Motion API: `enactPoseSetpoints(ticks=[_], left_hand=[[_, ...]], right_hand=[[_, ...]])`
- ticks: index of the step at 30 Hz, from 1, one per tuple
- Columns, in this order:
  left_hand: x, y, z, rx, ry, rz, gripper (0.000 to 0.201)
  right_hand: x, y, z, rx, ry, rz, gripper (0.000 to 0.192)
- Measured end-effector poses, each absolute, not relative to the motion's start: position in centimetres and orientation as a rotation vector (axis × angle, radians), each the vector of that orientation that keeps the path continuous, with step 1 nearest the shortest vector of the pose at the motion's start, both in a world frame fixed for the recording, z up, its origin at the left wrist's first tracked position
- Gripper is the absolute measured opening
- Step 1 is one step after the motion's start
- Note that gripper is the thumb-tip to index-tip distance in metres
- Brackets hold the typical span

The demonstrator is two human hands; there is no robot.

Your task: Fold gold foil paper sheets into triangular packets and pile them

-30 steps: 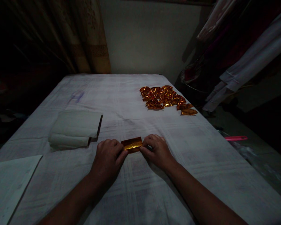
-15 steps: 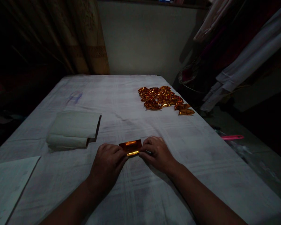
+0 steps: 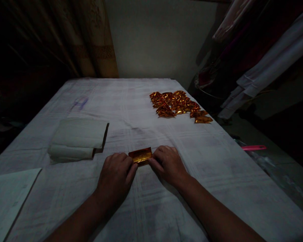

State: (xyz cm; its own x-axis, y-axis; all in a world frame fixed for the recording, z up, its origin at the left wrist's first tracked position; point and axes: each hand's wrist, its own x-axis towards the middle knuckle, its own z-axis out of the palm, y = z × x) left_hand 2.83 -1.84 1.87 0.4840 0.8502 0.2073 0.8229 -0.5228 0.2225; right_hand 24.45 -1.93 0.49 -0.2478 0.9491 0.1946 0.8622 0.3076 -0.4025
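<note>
A small strip of shiny gold foil (image 3: pixel 141 156), with a fold along its near edge, lies between my two hands low over the cloth. My left hand (image 3: pixel 116 171) pinches the foil's left end between thumb and fingers. At the opposite end, my right hand (image 3: pixel 168 163) grips it the same way, fingers curled and thumb along the near edge. Toward the far right of the table sits a pile of crinkled gold foil pieces (image 3: pixel 175 103), with two flatter ones at its near right side.
A pale checked cloth (image 3: pixel 151 208) covers the table. On the left lie a folded pale paper or card piece (image 3: pixel 78 136) and a white sheet (image 3: pixel 10 195). Clothes (image 3: pixel 275 60) hang at the right, a curtain (image 3: pixel 96 43) at the back left. Something pink (image 3: pixel 254 148) shows beyond the right edge.
The foil's near edge is folded farther over, leaving a narrower strip. My right thumb has pressed forward along it. The view has shifted slightly.
</note>
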Motion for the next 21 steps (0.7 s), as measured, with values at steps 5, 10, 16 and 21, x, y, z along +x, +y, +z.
enactPoseSetpoints(ticks=[5,10,16,21], left_hand=[[2.96,-1.80,1.89,2.591,1.530,0.424,0.022],[3.08,-1.64,1.93,2.553,1.538,0.417,0.016],[3.18,-1.65,1.91,2.533,1.571,0.405,0.013],[2.98,-1.64,1.61,2.491,1.567,0.478,0.007]], right_hand=[[24.00,-2.02,0.50,-1.664,-2.172,0.225,0.020],[23.78,-2.15,0.36,-1.672,-2.154,0.179,0.019],[23.69,-2.23,0.02,-1.675,-2.099,0.162,0.019],[23.79,-2.32,-0.41,-1.702,-2.047,0.202,0.010]])
